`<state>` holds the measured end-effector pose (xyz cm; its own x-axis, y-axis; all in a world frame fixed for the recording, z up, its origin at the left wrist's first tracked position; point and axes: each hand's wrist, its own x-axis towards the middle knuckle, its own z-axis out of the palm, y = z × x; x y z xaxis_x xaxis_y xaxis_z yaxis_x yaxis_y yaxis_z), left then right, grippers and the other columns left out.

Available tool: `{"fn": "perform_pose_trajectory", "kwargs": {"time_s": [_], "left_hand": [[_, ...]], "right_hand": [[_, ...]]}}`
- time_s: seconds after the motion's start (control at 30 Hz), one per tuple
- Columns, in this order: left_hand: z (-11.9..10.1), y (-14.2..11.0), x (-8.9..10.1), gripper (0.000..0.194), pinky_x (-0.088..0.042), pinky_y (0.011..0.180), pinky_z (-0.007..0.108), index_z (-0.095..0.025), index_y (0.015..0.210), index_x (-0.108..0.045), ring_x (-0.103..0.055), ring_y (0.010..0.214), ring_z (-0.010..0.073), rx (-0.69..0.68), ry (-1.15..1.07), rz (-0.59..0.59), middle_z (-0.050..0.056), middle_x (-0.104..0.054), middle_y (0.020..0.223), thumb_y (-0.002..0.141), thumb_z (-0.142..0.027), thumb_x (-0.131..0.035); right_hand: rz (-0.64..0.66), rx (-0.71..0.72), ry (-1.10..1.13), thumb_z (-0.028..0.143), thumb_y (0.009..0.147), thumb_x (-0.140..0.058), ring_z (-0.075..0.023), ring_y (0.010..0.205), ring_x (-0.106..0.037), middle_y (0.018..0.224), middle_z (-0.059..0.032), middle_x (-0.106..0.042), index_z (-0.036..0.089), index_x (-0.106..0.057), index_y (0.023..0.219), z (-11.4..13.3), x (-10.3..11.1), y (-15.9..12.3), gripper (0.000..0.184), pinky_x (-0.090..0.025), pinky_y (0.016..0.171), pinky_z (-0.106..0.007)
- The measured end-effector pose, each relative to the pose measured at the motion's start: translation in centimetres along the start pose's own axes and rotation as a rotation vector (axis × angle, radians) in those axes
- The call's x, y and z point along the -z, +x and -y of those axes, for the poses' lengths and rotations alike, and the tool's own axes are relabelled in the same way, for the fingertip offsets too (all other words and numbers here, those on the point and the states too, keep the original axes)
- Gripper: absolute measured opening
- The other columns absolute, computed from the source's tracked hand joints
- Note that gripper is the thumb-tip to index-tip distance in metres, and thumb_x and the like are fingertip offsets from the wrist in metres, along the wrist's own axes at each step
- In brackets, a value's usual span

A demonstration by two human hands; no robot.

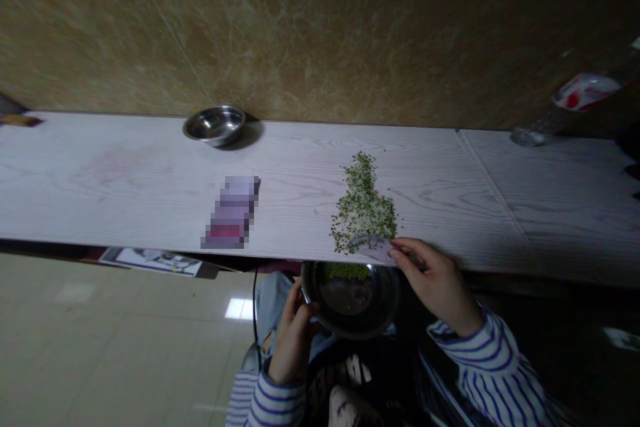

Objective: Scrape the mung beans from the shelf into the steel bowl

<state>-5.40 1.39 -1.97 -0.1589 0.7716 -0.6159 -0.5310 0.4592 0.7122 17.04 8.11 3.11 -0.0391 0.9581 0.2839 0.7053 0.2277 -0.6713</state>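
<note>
My left hand is closed on the rim of a metal bowl, which it holds just below the table's front edge. Small green beans lie inside along the bowl's far side. In the fingers of my right hand is a thin, clear plastic piece, its exact kind unclear. That piece rests at the near end of a spread of green beans mixed with white grains, close to the table edge and above the bowl.
A small empty steel bowl stands near the wall on the white wood-grain table. Left of the beans lies a flat pixelated object. At far right, a clear bottle with a red and white label stands by the wall.
</note>
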Motion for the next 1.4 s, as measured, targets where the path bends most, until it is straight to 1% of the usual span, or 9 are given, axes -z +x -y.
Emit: {"fn": "perform_pose_trajectory", "kwargs": {"time_s": [0.2,0.4,0.53,0.63,0.77,0.83,1.0,1.23,1.4], "left_hand": [[0.1,0.1,0.4,0.058,-0.044,0.056,0.024,-0.026,0.129,-0.050,-0.057,0.088,0.0194,0.022,0.020,0.047,0.007,-0.057,0.129,0.072,-0.025,-0.062],[0.3,0.1,0.6,0.058,-0.046,0.061,0.025,-0.025,0.128,-0.050,-0.056,0.092,0.0204,0.018,0.000,0.038,0.006,-0.059,0.120,0.072,-0.023,-0.062],[0.2,0.1,0.6,0.058,-0.046,0.065,0.025,-0.027,0.127,-0.051,-0.057,0.096,0.0211,0.017,-0.016,0.046,0.005,-0.060,0.122,0.071,-0.024,-0.063],[0.2,0.2,0.5,0.056,-0.047,0.065,0.026,-0.028,0.124,-0.054,-0.058,0.095,0.0209,0.020,-0.018,0.020,0.005,-0.061,0.122,0.069,-0.025,-0.064],[0.2,0.3,0.3,0.055,-0.049,0.070,0.030,-0.028,0.122,-0.057,-0.059,0.093,0.0214,0.023,-0.026,0.018,0.005,-0.064,0.114,0.067,-0.025,-0.065],[0.2,0.2,0.3,0.056,-0.049,0.069,0.029,-0.027,0.123,-0.056,-0.059,0.093,0.0212,0.020,-0.032,0.020,0.005,-0.064,0.114,0.068,-0.024,-0.065],[0.2,0.1,0.3,0.055,-0.043,0.056,0.023,-0.025,0.122,-0.057,-0.057,0.081,0.0173,0.004,-0.012,-0.019,0.006,-0.064,0.115,0.068,-0.025,-0.065],[0.1,0.0,0.6,0.056,-0.046,0.060,0.025,-0.026,0.124,-0.056,-0.059,0.089,0.0199,0.008,-0.034,0.016,0.006,-0.063,0.118,0.069,-0.024,-0.065],[-0.1,-0.1,0.6,0.053,-0.048,0.067,0.027,-0.028,0.121,-0.058,-0.060,0.095,0.0210,0.010,-0.061,0.058,0.004,-0.064,0.115,0.069,-0.023,-0.065]], "right_hand": [[0.015,0.035,0.008,0.029,0.087,-0.060,-0.0172,0.080,-0.070,0.091,-0.0046,-0.075,0.021,-0.069,0.099,0.3,0.0,-0.6,0.017,-0.056,0.074,-0.027],[0.018,0.061,0.001,0.027,0.088,-0.057,-0.0174,0.082,-0.070,0.093,-0.0052,-0.075,0.021,-0.069,0.099,1.1,-0.6,-0.5,0.017,-0.056,0.076,-0.028],[-0.020,0.028,-0.031,0.028,0.088,-0.057,-0.0185,0.081,-0.071,0.091,-0.0061,-0.075,0.020,-0.069,0.100,0.9,-0.8,0.0,0.018,-0.057,0.076,-0.030],[-0.049,-0.008,-0.048,0.029,0.087,-0.057,-0.0195,0.079,-0.071,0.089,-0.0069,-0.075,0.020,-0.069,0.099,0.5,-0.6,0.2,0.019,-0.057,0.075,-0.032],[-0.088,-0.033,-0.050,0.032,0.087,-0.058,-0.0202,0.078,-0.071,0.087,-0.0067,-0.075,0.021,-0.069,0.099,0.4,-0.4,0.1,0.020,-0.058,0.072,-0.032],[-0.093,-0.038,-0.045,0.033,0.087,-0.057,-0.0202,0.078,-0.070,0.087,-0.0065,-0.075,0.021,-0.069,0.099,0.4,-0.4,0.0,0.020,-0.058,0.073,-0.032],[-0.065,-0.019,-0.024,0.033,0.088,-0.056,-0.0201,0.081,-0.071,0.091,-0.0071,-0.075,0.021,-0.069,0.100,0.6,-1.0,-0.1,0.021,-0.057,0.076,-0.033],[-0.042,0.021,-0.015,0.030,0.088,-0.056,-0.0193,0.078,-0.071,0.090,-0.0062,-0.075,0.022,-0.069,0.099,1.2,-1.1,-0.1,0.019,-0.058,0.073,-0.031],[-0.057,0.002,-0.020,0.031,0.088,-0.057,-0.0198,0.078,-0.071,0.089,-0.0063,-0.075,0.022,-0.069,0.098,1.1,-1.0,-0.1,0.019,-0.058,0.073,-0.032]]}}
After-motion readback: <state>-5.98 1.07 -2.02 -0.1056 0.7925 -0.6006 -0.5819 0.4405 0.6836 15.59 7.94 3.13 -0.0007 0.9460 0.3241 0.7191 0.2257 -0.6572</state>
